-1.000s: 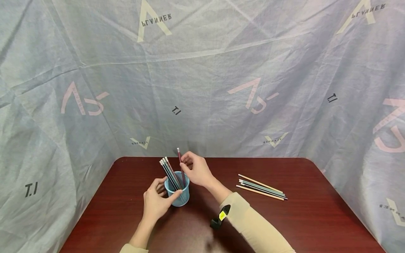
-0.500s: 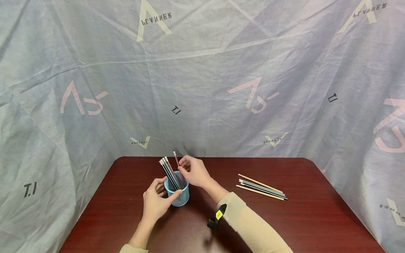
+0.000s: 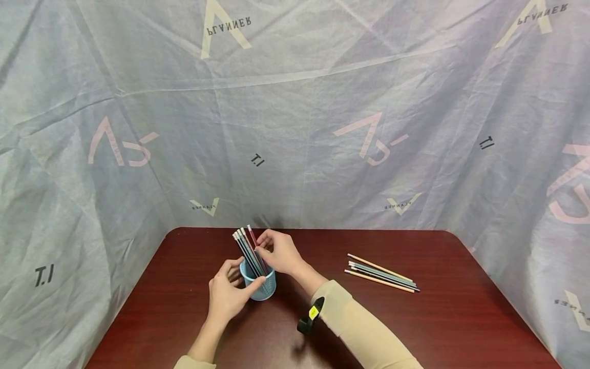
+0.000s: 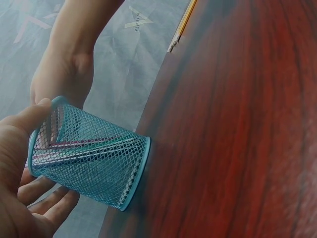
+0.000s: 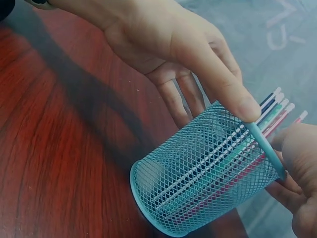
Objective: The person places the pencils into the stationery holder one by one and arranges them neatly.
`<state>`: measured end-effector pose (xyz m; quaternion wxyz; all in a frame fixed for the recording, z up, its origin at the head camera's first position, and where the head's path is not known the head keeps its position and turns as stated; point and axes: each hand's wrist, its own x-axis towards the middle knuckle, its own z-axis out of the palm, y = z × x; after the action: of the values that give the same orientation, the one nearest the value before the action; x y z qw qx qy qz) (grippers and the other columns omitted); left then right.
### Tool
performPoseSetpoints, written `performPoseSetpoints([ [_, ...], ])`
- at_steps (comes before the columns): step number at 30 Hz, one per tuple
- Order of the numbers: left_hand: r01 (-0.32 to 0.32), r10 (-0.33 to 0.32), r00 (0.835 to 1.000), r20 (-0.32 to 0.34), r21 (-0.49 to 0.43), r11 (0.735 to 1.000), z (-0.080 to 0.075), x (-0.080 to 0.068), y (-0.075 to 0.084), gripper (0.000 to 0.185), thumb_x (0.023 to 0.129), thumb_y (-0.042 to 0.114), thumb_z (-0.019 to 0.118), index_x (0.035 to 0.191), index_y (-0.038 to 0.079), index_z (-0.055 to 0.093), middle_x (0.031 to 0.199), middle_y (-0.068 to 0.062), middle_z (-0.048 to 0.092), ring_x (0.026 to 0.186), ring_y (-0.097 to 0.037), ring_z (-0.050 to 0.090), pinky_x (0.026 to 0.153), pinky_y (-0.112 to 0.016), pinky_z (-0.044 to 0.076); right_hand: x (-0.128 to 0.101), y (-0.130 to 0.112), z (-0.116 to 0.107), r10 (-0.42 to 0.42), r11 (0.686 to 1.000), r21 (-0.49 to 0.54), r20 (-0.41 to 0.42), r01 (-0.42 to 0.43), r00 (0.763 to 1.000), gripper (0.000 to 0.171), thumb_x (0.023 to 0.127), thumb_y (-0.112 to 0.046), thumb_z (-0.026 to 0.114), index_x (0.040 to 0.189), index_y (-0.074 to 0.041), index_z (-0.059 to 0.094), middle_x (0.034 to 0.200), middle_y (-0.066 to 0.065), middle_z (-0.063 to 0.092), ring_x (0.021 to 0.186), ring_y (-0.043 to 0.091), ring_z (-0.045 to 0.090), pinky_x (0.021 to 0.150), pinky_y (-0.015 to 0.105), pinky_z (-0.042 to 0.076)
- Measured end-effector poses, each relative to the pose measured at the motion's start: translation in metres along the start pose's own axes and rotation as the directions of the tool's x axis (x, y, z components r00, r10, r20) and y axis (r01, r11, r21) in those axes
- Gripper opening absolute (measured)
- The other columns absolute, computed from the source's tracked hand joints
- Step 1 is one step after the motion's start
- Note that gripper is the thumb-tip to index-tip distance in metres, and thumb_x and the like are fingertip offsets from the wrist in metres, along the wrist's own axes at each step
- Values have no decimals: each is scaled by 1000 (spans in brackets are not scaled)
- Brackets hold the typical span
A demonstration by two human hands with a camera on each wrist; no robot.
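Observation:
A light blue wire-mesh pencil cup (image 3: 264, 291) stands on the table, held by my left hand (image 3: 230, 292) with thumb and fingers around its upper part. Several dark and green pencils (image 3: 244, 252) lean in it, white eraser ends up. My right hand (image 3: 280, 252) is at the cup's far right rim, fingertips pinching a red pencil (image 3: 251, 236) that stands in the cup beside the others. In the right wrist view, the left thumb presses the cup's rim (image 5: 265, 144), and pencil shafts show through the mesh. The right fingertips are partly hidden there.
To the right on the dark red wooden table (image 3: 295, 338) lie several loose pencils (image 3: 382, 274), yellow, green and dark. Grey printed cloth (image 3: 304, 128) hangs behind and at both sides of the table. A black strap device (image 3: 311, 315) sits on the right wrist.
My right hand has moved left and slightly down with the red pencil, which now sits lower and leans left, closer to the other pencils. The left hand and cup have stayed in place.

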<state>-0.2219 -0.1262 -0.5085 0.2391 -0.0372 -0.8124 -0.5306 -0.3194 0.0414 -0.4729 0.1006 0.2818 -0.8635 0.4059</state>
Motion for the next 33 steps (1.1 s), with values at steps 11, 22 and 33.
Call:
performPoseSetpoints([
  [11,5,-5,1000,13,-1,1000,-2,-1,0,69,72,24,101,128,0,68,123,-22,77,110,-36,78,88,-49,67,-4,-3,1,-7,999,-49,-16,6,1000,7,100,-18,76,104,-13,78,96,2,77,87,13,74,79,26,63],
  [22,32,-32,999,9,-11,999,0,-1,-1,70,69,23,103,126,0,69,121,-20,79,109,-33,79,89,-47,67,-22,17,-30,-57,996,-74,-70,51,996,8,100,-12,73,106,-10,77,98,2,76,87,14,75,79,28,66],
  [33,49,-48,999,14,-9,999,0,0,0,69,69,21,103,126,2,69,122,-18,79,110,-32,79,91,-45,67,-58,53,-95,-69,982,-187,-176,36,982,8,94,-7,77,99,-11,76,88,-2,74,79,12,70,71,32,63],
])
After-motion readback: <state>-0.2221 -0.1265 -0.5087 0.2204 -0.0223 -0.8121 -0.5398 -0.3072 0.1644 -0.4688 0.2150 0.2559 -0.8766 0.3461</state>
